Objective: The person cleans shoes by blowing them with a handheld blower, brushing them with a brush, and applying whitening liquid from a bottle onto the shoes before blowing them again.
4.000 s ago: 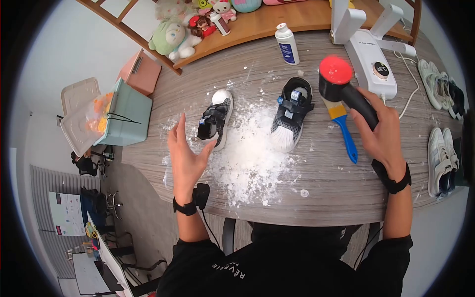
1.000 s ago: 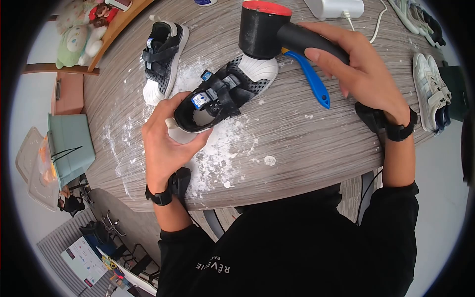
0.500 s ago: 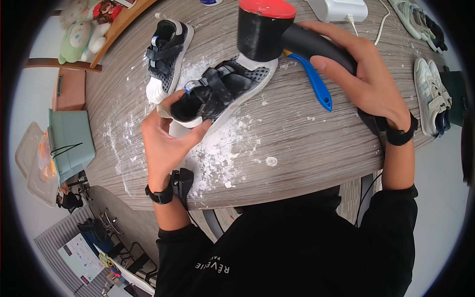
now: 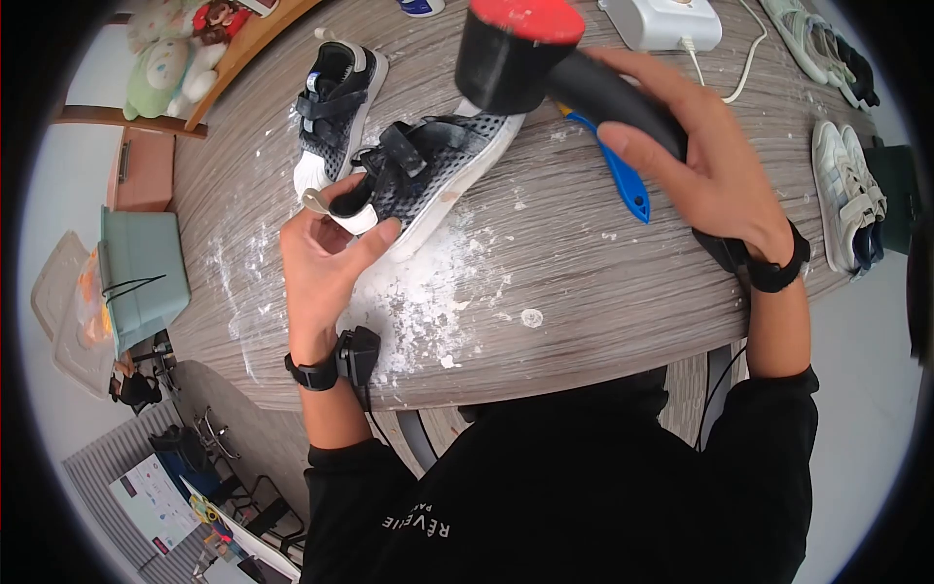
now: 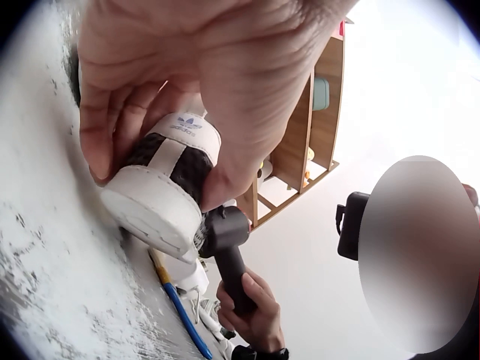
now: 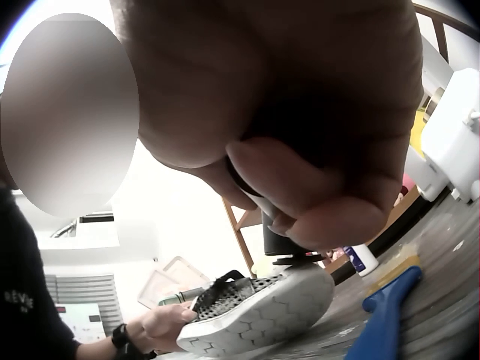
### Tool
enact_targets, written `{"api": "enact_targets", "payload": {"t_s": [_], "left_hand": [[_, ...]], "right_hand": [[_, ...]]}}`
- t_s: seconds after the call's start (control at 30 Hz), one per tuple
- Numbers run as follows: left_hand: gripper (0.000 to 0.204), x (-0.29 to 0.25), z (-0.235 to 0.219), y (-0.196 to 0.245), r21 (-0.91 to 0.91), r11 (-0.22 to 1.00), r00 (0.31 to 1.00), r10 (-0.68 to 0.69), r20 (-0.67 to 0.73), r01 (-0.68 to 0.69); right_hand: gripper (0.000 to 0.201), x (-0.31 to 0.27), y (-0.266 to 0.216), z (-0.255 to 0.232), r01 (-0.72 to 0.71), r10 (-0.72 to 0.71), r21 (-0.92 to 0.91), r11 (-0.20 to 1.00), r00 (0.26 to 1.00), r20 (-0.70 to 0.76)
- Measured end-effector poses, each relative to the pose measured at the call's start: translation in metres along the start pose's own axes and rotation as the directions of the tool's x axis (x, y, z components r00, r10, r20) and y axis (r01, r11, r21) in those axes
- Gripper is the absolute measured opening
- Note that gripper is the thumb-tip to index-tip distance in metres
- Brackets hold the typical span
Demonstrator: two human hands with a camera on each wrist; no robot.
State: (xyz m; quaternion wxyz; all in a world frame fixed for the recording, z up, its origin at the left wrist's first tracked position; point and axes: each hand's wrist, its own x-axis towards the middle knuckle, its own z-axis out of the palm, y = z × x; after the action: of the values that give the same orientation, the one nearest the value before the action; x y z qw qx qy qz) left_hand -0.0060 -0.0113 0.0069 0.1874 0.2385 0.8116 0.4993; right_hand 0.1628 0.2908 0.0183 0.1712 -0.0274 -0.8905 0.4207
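Observation:
My left hand point(image 4: 326, 273) grips the heel of a black and white sneaker point(image 4: 443, 161), thumb on the near side and fingers on the far side. The sneaker is tilted, its near sidewall turned up; a blue logo shows on its heel tab point(image 5: 186, 124) in the left wrist view. My right hand point(image 4: 725, 161) holds the handle of a black tool point(image 4: 501, 73) with a thick cylindrical head and a red end. In the right wrist view the head's lower face is right at the toe, above the hexagon-patterned sole point(image 6: 255, 322). The head covers the toe cap in the head view.
The matching sneaker point(image 4: 336, 122) stands behind the left hand. White powder point(image 4: 428, 316) is scattered over the wooden table point(image 4: 603, 282). A blue-handled brush point(image 4: 628, 180) lies under the tool. A white device point(image 4: 666, 24), a bottle point(image 6: 362, 259) and white shoes point(image 4: 851, 200) are farther off.
Four seconds ago the left hand was empty and the sneaker lay on the table. Now it holds the sneaker, rolled progressively onto its side over the last second, with the tool at its toe.

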Motion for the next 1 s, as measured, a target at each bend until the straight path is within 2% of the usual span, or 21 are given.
{"api": "enact_targets", "payload": {"t_s": [0.03,0.1,0.13,0.2,0.33,0.4,0.53,0.6,0.63,0.7,0.8,0.87,0.93,1.0], "left_hand": [[0.059,0.001,-0.001,-0.001,-0.014,1.0,1.0,-0.006,0.004,0.006],[0.058,0.002,-0.002,-0.005,-0.025,1.0,1.0,-0.012,0.003,0.012],[0.057,0.002,-0.003,-0.01,-0.044,0.999,1.0,-0.013,-0.001,0.012],[0.056,0.002,-0.003,-0.011,-0.063,0.998,1.0,-0.014,-0.013,0.013],[0.056,0.003,0.002,-0.012,-0.18,0.983,0.999,-0.048,-0.017,0.044],[0.057,0.004,0.001,-0.017,-0.233,0.97,0.997,-0.073,-0.009,0.069],[0.056,0.001,0.002,-0.019,-0.281,0.956,0.995,-0.092,-0.028,0.08],[0.055,0.001,0.003,-0.018,-0.294,0.953,0.995,-0.09,-0.03,0.077],[0.055,0.002,0.002,-0.02,-0.302,0.951,0.996,-0.082,-0.023,0.071],[0.055,0.003,0.002,-0.021,-0.308,0.949,0.997,-0.073,-0.016,0.064],[0.054,0.003,0.003,-0.02,-0.323,0.946,0.999,-0.04,0.002,0.039],[0.055,0.001,0.006,-0.013,-0.38,0.923,0.998,-0.06,0.02,0.063],[0.056,-0.002,0.006,-0.015,-0.383,0.921,0.997,-0.065,0.038,0.074],[0.058,-0.002,0.007,-0.016,-0.388,0.918,0.996,-0.068,0.062,0.086]], "right_hand": [[0.049,0.0,0.003,0.003,0.004,-0.004,0.002,1.0,1.0,0.002],[0.043,0.001,0.009,0.009,0.174,-0.173,0.025,0.984,0.985,-0.019],[0.043,0.002,0.008,0.008,0.179,-0.179,0.027,0.983,0.984,-0.018],[0.043,0.001,0.005,0.006,0.003,-0.004,-0.041,0.999,1.0,-0.016],[0.042,0.0,-0.001,0.015,0.136,-0.136,0.018,0.991,0.991,-0.001],[0.042,-0.001,-0.001,0.017,0.162,-0.159,-0.058,0.985,0.986,0.06],[0.044,0.003,0.0,0.013,0.077,-0.076,-0.122,0.99,0.997,0.009],[0.049,0.0,-0.009,0.014,0.014,-0.004,-0.091,0.996,0.993,0.116],[0.049,-0.003,-0.012,0.017,0.016,-0.006,-0.09,0.996,0.993,0.115],[0.048,-0.007,-0.016,0.025,0.138,-0.117,-0.075,0.988,0.966,0.231],[0.046,-0.007,-0.011,0.026,0.173,-0.169,-0.004,0.985,0.966,0.194],[0.046,-0.003,-0.008,0.018,0.199,-0.192,-0.031,0.98,0.969,0.156],[0.045,0.0,-0.007,0.016,0.02,-0.015,-0.06,0.998,0.996,0.085],[0.044,-0.001,-0.009,0.019,0.054,-0.05,-0.052,0.997,0.996,0.074]]}}
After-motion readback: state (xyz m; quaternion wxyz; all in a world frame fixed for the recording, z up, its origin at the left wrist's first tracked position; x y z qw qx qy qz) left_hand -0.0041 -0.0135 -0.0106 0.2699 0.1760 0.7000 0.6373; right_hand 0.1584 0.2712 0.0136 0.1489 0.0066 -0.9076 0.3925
